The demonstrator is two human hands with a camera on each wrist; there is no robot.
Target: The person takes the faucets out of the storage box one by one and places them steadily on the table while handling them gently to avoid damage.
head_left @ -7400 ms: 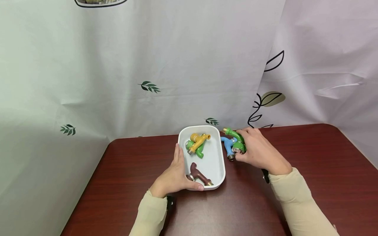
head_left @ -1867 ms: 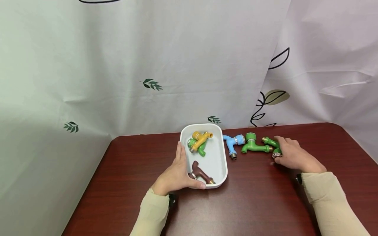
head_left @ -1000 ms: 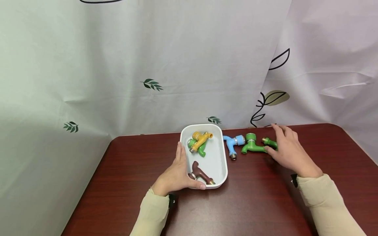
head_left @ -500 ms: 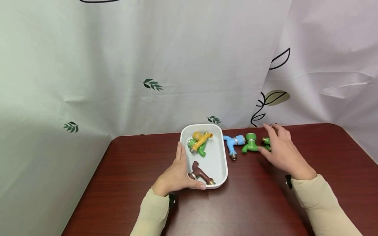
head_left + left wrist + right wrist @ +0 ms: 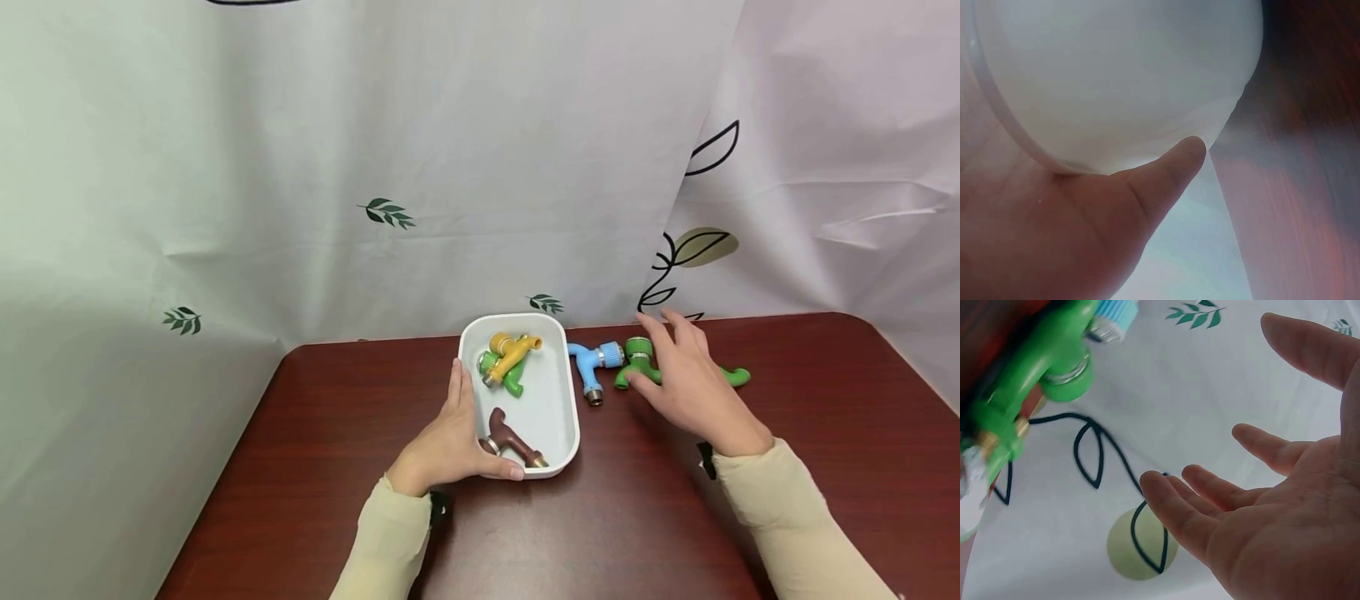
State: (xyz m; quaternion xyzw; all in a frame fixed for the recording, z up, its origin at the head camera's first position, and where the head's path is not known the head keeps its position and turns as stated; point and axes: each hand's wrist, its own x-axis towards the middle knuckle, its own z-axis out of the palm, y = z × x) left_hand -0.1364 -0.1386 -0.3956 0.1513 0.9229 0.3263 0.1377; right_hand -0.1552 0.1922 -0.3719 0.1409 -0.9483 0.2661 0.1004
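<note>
My left hand (image 5: 450,437) lies against the near-left corner of a white tray (image 5: 546,421), fingers along its left side, thumb straight along its front wall. In the tray, a yellow tap (image 5: 516,358) rests across a green tap (image 5: 513,383), with a brown tap (image 5: 506,437) nearer the front. To the tray's right, a blue tap (image 5: 591,367), a green tap (image 5: 637,358) and another green tap (image 5: 737,377) are lined up. My right hand (image 5: 693,379) is spread over the two green ones, partly hiding both; in the right wrist view its palm (image 5: 1297,531) holds nothing.
All of this is on a dark red-brown wooden table (image 5: 360,417). A pale curtain (image 5: 480,167) printed with leaves hangs close behind the table's back edge and along the left side. The taps outside the tray lie near that back edge.
Earlier my right hand held a green tap beside the blue one; later it was at the rightmost green tap. It has since let go and moved left, fingers spread. My left hand has stayed put.
</note>
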